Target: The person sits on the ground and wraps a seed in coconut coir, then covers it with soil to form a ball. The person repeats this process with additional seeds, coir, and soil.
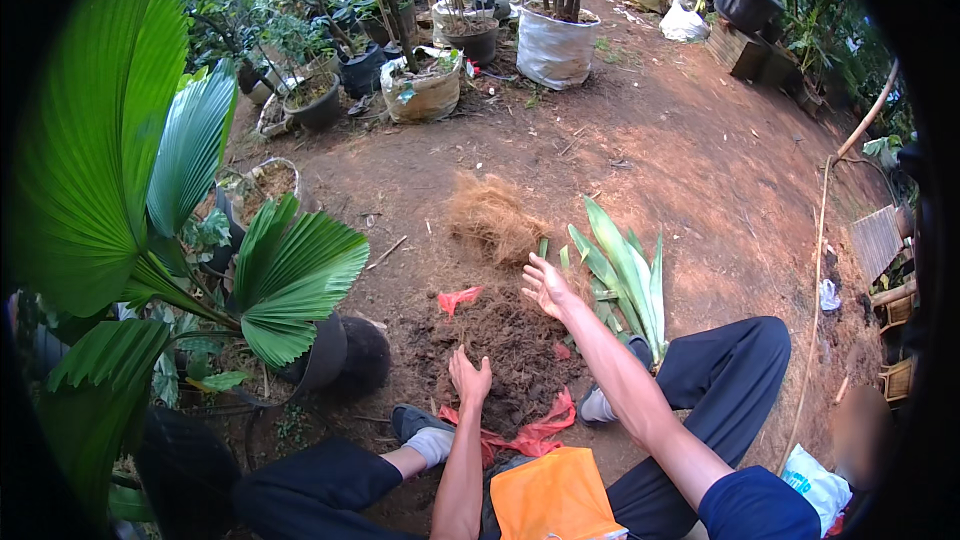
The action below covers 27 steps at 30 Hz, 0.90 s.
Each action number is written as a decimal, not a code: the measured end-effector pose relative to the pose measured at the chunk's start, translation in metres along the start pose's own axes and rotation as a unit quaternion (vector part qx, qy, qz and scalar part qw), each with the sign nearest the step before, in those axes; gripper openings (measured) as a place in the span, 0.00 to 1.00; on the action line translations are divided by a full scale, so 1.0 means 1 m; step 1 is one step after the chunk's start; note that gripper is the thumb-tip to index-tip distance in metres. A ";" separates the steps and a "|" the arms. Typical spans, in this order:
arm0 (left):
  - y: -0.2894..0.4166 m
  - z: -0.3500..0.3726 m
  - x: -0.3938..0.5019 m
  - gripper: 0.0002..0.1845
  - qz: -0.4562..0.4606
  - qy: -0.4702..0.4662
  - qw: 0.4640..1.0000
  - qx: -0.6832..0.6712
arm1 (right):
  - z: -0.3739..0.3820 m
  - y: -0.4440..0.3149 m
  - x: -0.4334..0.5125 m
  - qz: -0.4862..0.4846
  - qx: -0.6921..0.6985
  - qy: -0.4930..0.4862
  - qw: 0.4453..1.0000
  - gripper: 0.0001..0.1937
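Observation:
A heap of dark, fibrous soil point(510, 360) lies on the ground between my feet. My left hand point(471, 377) is at the heap's near left side, fingers spread and holding nothing. Farther out, my right hand point(547, 286) hovers by the far right edge of the heap, its palm turned inward and bare. Just beyond it sits a tangle of brown coconut fibre point(495, 219). To its right, long green strap leaves point(626, 266) of a plant lie on the ground. Torn red plastic point(536, 435) shows under the near edge of the soil, and a red scrap point(457, 300) rests on top.
A fan palm point(300, 285) in a dark pot point(326, 360) stands close on my left. White grow bags point(556, 49) and pots line the far side. Orange cloth or plastic point(551, 495) covers my lap. A thin pole point(817, 270) and a printed white bag point(814, 484) are on the right.

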<state>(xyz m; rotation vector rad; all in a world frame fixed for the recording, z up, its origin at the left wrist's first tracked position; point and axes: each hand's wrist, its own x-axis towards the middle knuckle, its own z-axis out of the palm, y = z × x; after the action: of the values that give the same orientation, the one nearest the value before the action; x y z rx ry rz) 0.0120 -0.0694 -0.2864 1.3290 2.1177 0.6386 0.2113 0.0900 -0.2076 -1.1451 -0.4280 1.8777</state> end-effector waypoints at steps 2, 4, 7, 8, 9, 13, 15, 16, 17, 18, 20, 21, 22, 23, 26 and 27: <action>-0.005 0.002 -0.003 0.45 -0.034 -0.041 0.997 0.059 | -0.023 0.034 -0.008 0.010 -0.113 0.020 0.993 0.28; -0.009 0.004 -0.007 0.48 -0.048 -0.072 0.994 0.065 | -0.043 0.062 -0.016 0.022 -0.187 0.000 0.982 0.25; -0.014 0.005 -0.013 0.52 -0.030 -0.132 0.988 0.081 | -0.054 0.092 -0.019 -0.013 -0.369 0.040 0.928 0.26; -0.015 0.005 -0.015 0.53 -0.029 -0.162 0.982 0.090 | -0.053 0.101 -0.021 -0.073 -0.381 0.028 0.921 0.29; -0.015 0.005 -0.016 0.54 -0.013 -0.160 0.984 0.081 | -0.054 0.107 -0.024 -0.113 -0.460 0.020 0.881 0.32; -0.011 0.005 -0.018 0.64 0.003 -0.216 0.972 0.095 | -0.049 0.115 -0.033 -0.187 -0.558 -0.012 0.808 0.35; -0.010 0.005 -0.023 0.69 0.013 -0.243 0.958 0.153 | -0.044 0.114 -0.034 -0.174 -0.569 -0.011 0.803 0.36; -0.009 0.005 -0.024 0.77 0.016 -0.257 0.950 0.174 | -0.043 0.113 -0.035 -0.169 -0.579 -0.009 0.798 0.36; -0.010 0.004 -0.026 0.78 0.022 -0.260 0.945 0.196 | -0.042 0.112 -0.035 -0.151 -0.590 -0.004 0.793 0.37; -0.010 0.004 -0.028 0.79 0.027 -0.262 0.940 0.217 | -0.042 0.111 -0.035 -0.136 -0.606 -0.019 0.783 0.43; -0.012 0.005 -0.031 0.82 0.030 -0.269 0.931 0.246 | -0.042 0.112 -0.035 -0.137 -0.642 -0.032 0.754 0.49; -0.013 0.006 -0.031 0.82 0.033 -0.262 0.935 0.238 | -0.044 0.114 -0.035 -0.134 -0.663 -0.032 0.736 0.53; -0.013 0.007 -0.031 0.82 0.030 -0.261 0.936 0.236 | -0.045 0.117 -0.035 -0.128 -0.671 -0.039 0.729 0.56; -0.014 0.008 -0.031 0.82 0.027 -0.259 0.936 0.236 | -0.046 0.123 -0.037 -0.126 -0.681 -0.045 0.720 0.59; -0.015 0.010 -0.030 0.79 0.019 -0.254 0.939 0.229 | -0.053 0.138 -0.042 -0.108 -0.714 -0.053 0.690 0.64; -0.016 0.011 -0.030 0.78 0.017 -0.255 0.939 0.230 | -0.055 0.142 -0.044 -0.099 -0.727 -0.052 0.678 0.65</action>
<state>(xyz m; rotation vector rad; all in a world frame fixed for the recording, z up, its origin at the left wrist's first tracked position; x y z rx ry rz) 0.0198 -0.1020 -0.2986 1.5652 1.8602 -0.2062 0.1959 -0.0338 -0.3057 -1.7661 -2.2648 1.1347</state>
